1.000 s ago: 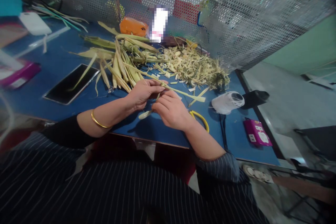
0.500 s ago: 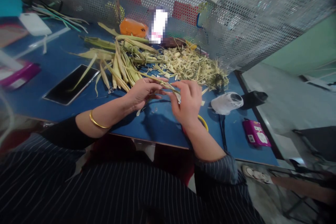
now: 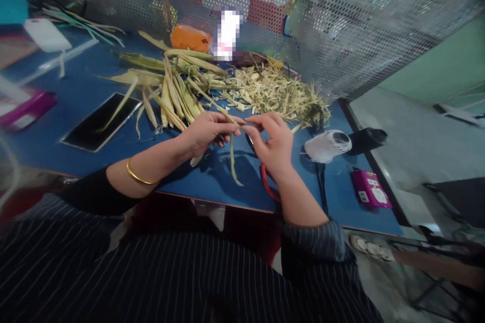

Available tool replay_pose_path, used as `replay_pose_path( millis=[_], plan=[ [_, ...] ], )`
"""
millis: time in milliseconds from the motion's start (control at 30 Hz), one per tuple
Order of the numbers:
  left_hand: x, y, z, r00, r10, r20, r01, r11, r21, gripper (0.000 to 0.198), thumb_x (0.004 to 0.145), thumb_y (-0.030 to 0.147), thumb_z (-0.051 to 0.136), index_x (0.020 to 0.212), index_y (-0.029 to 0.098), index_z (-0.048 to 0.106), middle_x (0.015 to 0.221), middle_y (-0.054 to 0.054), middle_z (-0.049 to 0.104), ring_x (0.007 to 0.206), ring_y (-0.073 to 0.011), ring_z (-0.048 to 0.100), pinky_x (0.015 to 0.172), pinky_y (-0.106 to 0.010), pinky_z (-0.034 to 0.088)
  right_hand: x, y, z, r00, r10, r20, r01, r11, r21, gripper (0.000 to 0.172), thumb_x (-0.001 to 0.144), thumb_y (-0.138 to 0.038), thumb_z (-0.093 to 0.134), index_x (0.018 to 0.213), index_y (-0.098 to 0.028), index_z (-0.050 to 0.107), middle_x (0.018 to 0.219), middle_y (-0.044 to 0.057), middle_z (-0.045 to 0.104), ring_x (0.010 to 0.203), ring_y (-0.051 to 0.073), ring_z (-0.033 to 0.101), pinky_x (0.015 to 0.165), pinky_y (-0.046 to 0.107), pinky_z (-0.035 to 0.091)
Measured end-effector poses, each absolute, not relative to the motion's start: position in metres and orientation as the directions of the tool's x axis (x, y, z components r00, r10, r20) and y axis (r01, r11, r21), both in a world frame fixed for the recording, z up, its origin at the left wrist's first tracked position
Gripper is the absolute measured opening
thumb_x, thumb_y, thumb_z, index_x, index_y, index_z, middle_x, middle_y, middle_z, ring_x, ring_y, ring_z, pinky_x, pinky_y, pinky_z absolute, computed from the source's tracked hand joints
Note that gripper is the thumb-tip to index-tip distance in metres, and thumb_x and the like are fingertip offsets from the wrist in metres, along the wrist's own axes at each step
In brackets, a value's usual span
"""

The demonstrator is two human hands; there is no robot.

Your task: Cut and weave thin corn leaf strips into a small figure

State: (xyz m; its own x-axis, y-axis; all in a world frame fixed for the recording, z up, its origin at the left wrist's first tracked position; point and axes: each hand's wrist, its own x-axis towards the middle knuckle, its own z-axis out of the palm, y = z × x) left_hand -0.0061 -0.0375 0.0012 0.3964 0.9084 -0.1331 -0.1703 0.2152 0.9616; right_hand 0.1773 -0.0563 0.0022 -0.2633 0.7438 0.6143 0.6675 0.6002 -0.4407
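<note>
My left hand (image 3: 206, 132) and my right hand (image 3: 273, 144) meet above the blue table (image 3: 212, 181), fingertips pinched on a thin pale green leaf strip (image 3: 232, 159). One end of the strip hangs down between the hands, and another length runs back toward a bundle of long leaves (image 3: 174, 91). Under my right palm lies a red-handled tool (image 3: 266, 184), partly hidden. A gold bangle sits on my left wrist.
A heap of dry leaf scraps (image 3: 276, 93) lies behind the hands. A dark phone (image 3: 100, 121) rests at left, a white mesh spool (image 3: 328, 145) and a pink device (image 3: 369, 189) at right. Perforated metal screens (image 3: 359, 25) wall the back. An orange packet (image 3: 189, 38) stands by the screen.
My right hand rose from the table to meet the left at the fingertips. A split piece of the strip now dangles between the hands.
</note>
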Motion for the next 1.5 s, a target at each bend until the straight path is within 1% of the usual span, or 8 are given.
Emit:
replay_pose_path(
  millis=[233, 433, 700, 833, 1000, 1133, 1333, 1500],
  plan=[
    [-0.005, -0.045, -0.001, 0.694, 0.704, -0.153, 0.064, 0.15, 0.987, 0.024, 0.079, 0.03, 0.067, 0.062, 0.013, 0.068, 0.046, 0.001, 0.048, 0.042, -0.0057, 0.039, 0.04, -0.018, 0.028, 0.17, -0.049, 0.001, -0.273, 0.935, 0.225, 0.257, 0.296, -0.92, 0.021, 0.078, -0.04, 0.069, 0.079, -0.02, 0.065, 0.065, -0.002, 0.055, 0.056, 0.01, 0.045, 0.053, 0.025, 0.037],
    [-0.006, -0.046, 0.003, 0.743, 0.65, -0.16, 0.104, 0.124, 0.987, 0.026, 0.076, 0.035, 0.07, 0.062, 0.014, 0.07, 0.051, -0.002, 0.055, 0.041, -0.0059, 0.039, 0.041, -0.019, 0.03, 0.165, -0.047, -0.005, -0.083, 0.984, 0.156, -0.042, 0.153, -0.987, 0.026, 0.073, -0.036, 0.073, 0.065, -0.018, 0.055, 0.057, -0.006, 0.044, 0.052, 0.007, 0.034, 0.049, 0.022, 0.028],
    [-0.003, -0.046, 0.004, 0.706, 0.665, -0.243, 0.047, 0.299, 0.953, 0.028, 0.079, 0.042, 0.067, 0.081, 0.015, 0.074, 0.069, -0.005, 0.066, 0.042, -0.0043, 0.04, 0.037, -0.016, 0.027, 0.17, -0.047, -0.002, -0.089, 0.983, 0.161, 0.091, 0.169, -0.981, 0.03, 0.08, -0.047, 0.066, 0.072, -0.019, 0.059, 0.057, -0.005, 0.046, 0.053, 0.008, 0.039, 0.053, 0.024, 0.034],
    [-0.005, -0.041, 0.004, 0.573, 0.8, -0.178, -0.067, 0.263, 0.963, 0.023, 0.079, 0.036, 0.068, 0.076, 0.014, 0.071, 0.073, -0.006, 0.068, 0.041, -0.0023, 0.039, 0.036, -0.015, 0.023, 0.182, -0.048, 0.006, -0.237, 0.955, 0.177, 0.291, 0.244, -0.925, 0.035, 0.089, -0.05, 0.053, 0.077, -0.018, 0.062, 0.065, -0.001, 0.056, 0.063, 0.011, 0.05, 0.063, 0.025, 0.04],
    [-0.007, -0.038, 0.008, 0.483, 0.867, -0.123, -0.138, 0.214, 0.967, 0.025, 0.079, 0.039, 0.067, 0.082, 0.015, 0.071, 0.07, -0.004, 0.068, 0.041, -0.0037, 0.042, 0.035, -0.016, 0.023, 0.192, -0.049, 0.01, -0.478, 0.873, 0.096, 0.355, 0.292, -0.888, 0.019, 0.089, -0.036, 0.056, 0.09, -0.018, 0.061, 0.084, 0.001, 0.065, 0.071, 0.013, 0.06, 0.069, 0.027, 0.046],
    [-0.006, -0.039, 0.005, 0.416, 0.894, -0.164, -0.14, 0.241, 0.961, 0.024, 0.073, 0.037, 0.073, 0.078, 0.014, 0.069, 0.075, -0.004, 0.07, 0.042, -0.0021, 0.04, 0.035, -0.016, 0.022, 0.193, -0.048, 0.006, -0.41, 0.883, 0.227, 0.515, 0.43, -0.742, 0.016, 0.09, -0.028, 0.052, 0.082, -0.019, 0.061, 0.073, 0.0, 0.063, 0.065, 0.013, 0.058, 0.065, 0.027, 0.043],
    [-0.005, -0.038, -0.001, 0.302, 0.933, -0.194, -0.123, 0.24, 0.963, 0.02, 0.072, 0.031, 0.074, 0.08, 0.013, 0.072, 0.077, -0.007, 0.072, 0.043, -0.0029, 0.043, 0.037, -0.017, 0.028, 0.189, -0.046, -0.001, -0.474, 0.721, 0.506, 0.783, 0.608, -0.133, 0.024, 0.096, -0.025, 0.042, 0.089, -0.019, 0.065, 0.081, 0.005, 0.065, 0.071, 0.016, 0.052, 0.068, 0.029, 0.033],
    [-0.006, -0.039, 0.0, 0.376, 0.898, -0.23, -0.015, 0.254, 0.967, 0.027, 0.072, 0.039, 0.074, 0.073, 0.012, 0.072, 0.08, -0.01, 0.073, 0.045, -0.0045, 0.049, 0.037, -0.017, 0.031, 0.189, -0.045, -0.003, -0.533, 0.665, 0.524, 0.796, 0.603, 0.045, 0.028, 0.096, -0.02, 0.039, 0.091, -0.021, 0.066, 0.079, 0.004, 0.063, 0.069, 0.017, 0.048, 0.069, 0.03, 0.032]
  ],
)
